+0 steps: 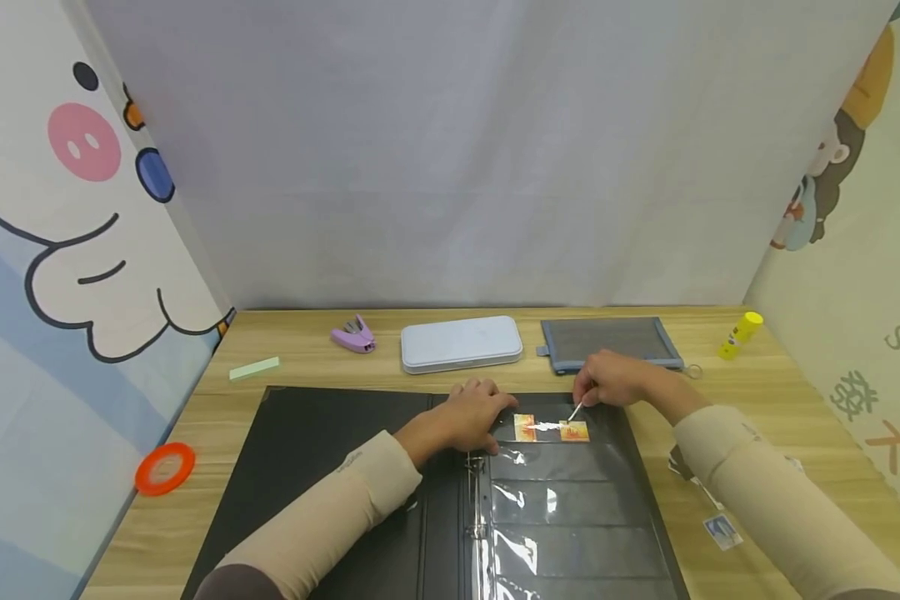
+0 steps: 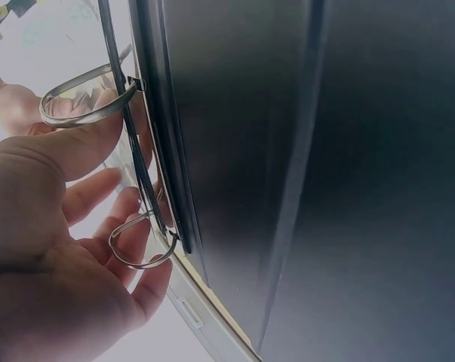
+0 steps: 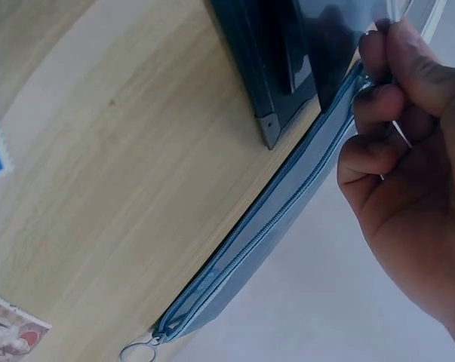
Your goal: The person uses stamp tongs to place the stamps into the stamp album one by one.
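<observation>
A black ring-binder stamp album (image 1: 337,450) lies unfolded on the table, a sheet of clear pockets (image 1: 570,508) on its right side. In the top pocket row are two orange-yellow stamps, a left one (image 1: 524,428) and a right one (image 1: 574,432). My right hand (image 1: 609,380) pinches slim pale tweezers (image 1: 576,410), whose tip meets the right stamp. My left hand (image 1: 471,417) rests at the sheet's upper left, fingers spread and loosely bent. In the left wrist view its thumb lies by a metal ring (image 2: 84,117); glare hides part of the sheet.
Behind the album are a lilac stapler-like tool (image 1: 355,335), a pale tin case (image 1: 461,343) and a grey zip pouch (image 1: 607,342). A yellow glue stick (image 1: 740,335) stands far right. Loose stamps, one blue (image 1: 722,531), lie beside my right forearm. An orange ring (image 1: 165,468) lies left.
</observation>
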A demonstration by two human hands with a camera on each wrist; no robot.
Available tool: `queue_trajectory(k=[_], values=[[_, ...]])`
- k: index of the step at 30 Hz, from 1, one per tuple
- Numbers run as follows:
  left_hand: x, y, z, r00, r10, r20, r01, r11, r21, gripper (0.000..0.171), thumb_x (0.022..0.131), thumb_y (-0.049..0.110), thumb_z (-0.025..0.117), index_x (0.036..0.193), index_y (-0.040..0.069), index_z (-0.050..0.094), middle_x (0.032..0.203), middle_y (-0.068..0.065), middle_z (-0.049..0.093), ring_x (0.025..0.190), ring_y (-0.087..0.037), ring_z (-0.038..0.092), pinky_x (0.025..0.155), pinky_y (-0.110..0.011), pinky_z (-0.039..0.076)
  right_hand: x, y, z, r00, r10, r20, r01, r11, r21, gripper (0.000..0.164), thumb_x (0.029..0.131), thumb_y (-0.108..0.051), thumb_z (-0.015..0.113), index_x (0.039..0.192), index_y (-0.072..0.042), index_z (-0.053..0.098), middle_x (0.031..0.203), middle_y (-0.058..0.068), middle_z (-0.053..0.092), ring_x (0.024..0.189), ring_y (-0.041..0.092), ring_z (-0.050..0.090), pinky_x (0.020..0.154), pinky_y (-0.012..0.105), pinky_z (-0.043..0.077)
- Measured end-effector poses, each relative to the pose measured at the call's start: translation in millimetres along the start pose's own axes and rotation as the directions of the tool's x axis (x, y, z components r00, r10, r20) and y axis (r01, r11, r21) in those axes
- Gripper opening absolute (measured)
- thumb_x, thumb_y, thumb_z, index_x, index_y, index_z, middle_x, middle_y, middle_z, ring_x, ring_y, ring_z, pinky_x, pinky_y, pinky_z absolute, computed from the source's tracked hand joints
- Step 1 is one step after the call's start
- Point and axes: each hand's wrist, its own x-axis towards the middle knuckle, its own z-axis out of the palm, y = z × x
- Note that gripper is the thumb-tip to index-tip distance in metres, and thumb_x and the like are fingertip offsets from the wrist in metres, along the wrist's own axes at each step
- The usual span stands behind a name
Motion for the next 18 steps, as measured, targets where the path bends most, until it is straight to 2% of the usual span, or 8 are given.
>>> queue_trajectory(k=[5,9,13,18], values=[[1.1,0.0,0.4,1.000,-0.004,0.010,0.004,1.000,0.010,0.071,0.077,0.039,0.078,0.140,0.027,0.046,0.131,-0.002,0.050,0.118,-0.019,0.043,0.097,-0.039,0.037,-1,3,-1,1.000,-0.022,0.003,0.022,1.000,0.003,0.012,0.085,-0.011,0.068,0.082,-0.022,0.073,0.077,-0.015,0.068,0.071,0.000,0.054,0.072,0.026,0.044],[0.3,-0.4,0.2,1.000,0.004,0.006,-0.004,1.000,0.015,0.073,0.077,0.040,0.077,0.141,0.026,0.045,0.133,-0.002,0.049,0.119,-0.020,0.043,0.098,-0.041,0.037,-8,11,-6,0.998,-0.030,-0.050,0.030,1.000,0.000,0.011,0.087,-0.011,0.065,0.088,-0.018,0.073,0.081,-0.011,0.069,0.073,0.001,0.055,0.071,0.026,0.045],[-3.1,0.5,-0.5,1.000,0.021,-0.014,-0.021,1.000,0.016,0.071,0.079,0.041,0.075,0.141,0.025,0.045,0.132,-0.002,0.050,0.119,-0.020,0.044,0.098,-0.041,0.037,-23,21,-12,0.993,0.002,-0.120,0.001,1.000,0.020,0.012,0.090,-0.011,0.063,0.092,-0.015,0.073,0.086,-0.005,0.071,0.075,0.003,0.056,0.070,0.027,0.046],[-12.2,7.4,-5.3,0.998,0.045,-0.048,-0.042,0.997,0.059,0.065,0.082,0.046,0.070,0.139,0.024,0.048,0.131,-0.001,0.050,0.121,-0.021,0.043,0.101,-0.045,0.036,-50,38,-16,0.987,0.052,-0.153,-0.043,0.997,0.060,0.012,0.091,-0.011,0.062,0.093,-0.014,0.072,0.090,-0.001,0.072,0.075,0.002,0.056,0.068,0.025,0.046]])
